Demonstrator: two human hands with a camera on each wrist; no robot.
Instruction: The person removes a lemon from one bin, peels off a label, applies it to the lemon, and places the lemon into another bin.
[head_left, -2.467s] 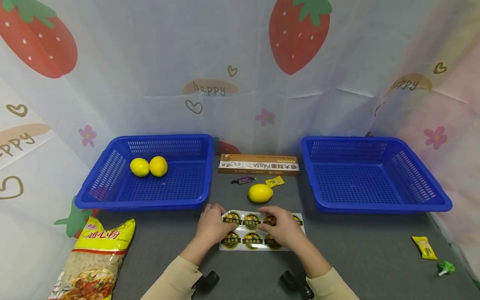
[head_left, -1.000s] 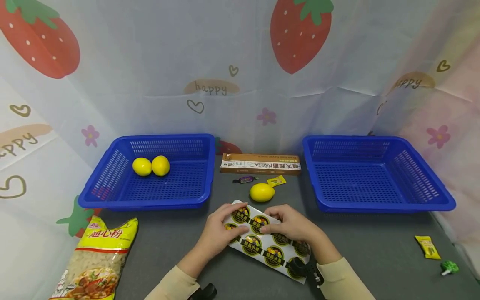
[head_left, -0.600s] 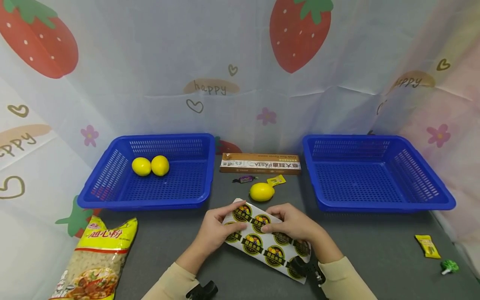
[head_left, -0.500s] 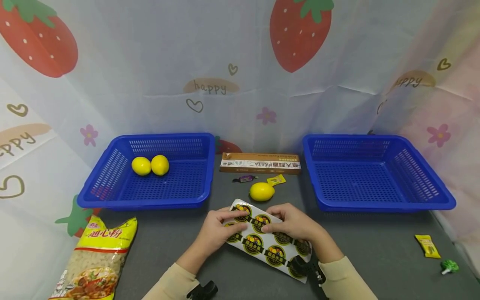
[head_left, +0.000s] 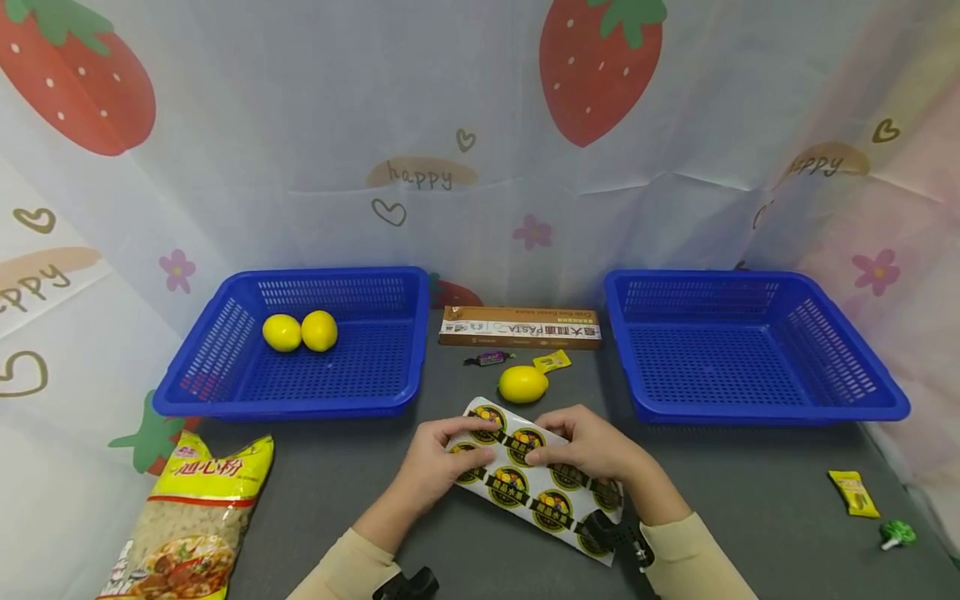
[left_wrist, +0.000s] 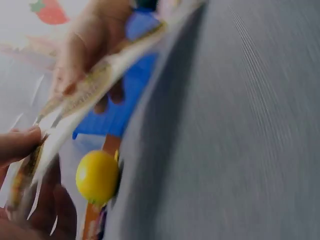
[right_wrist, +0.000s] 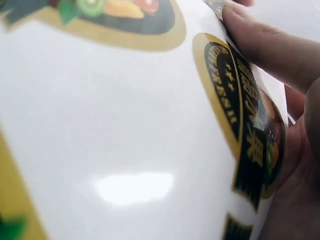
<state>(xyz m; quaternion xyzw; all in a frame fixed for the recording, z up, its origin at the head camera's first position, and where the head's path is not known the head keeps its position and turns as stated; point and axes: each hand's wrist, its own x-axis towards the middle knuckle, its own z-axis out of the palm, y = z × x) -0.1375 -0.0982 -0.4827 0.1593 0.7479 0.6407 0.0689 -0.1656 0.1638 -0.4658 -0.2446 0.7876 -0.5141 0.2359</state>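
Note:
A white sheet of round fruit stickers is held slanted above the grey table, its left end farther from me. My left hand pinches the left end, thumb and index finger on the printed face; in the left wrist view other fingers lie behind it. My right hand grips the far long edge, with its thumb on the front. Up close in the right wrist view, the glossy sticker sheet bends slightly. Just beyond it lies a lemon on the table, which neither hand touches.
Two lemons sit in the left blue basket; another blue basket stands right. Behind the lemon are a pasta box, purple candy and yellow packet. A noodle bag lies left, a small broccoli piece right.
The sticker sheet lay level on the table; both hands have lifted and turned it. Lately my left index finger has come down from the edge onto the printed face.

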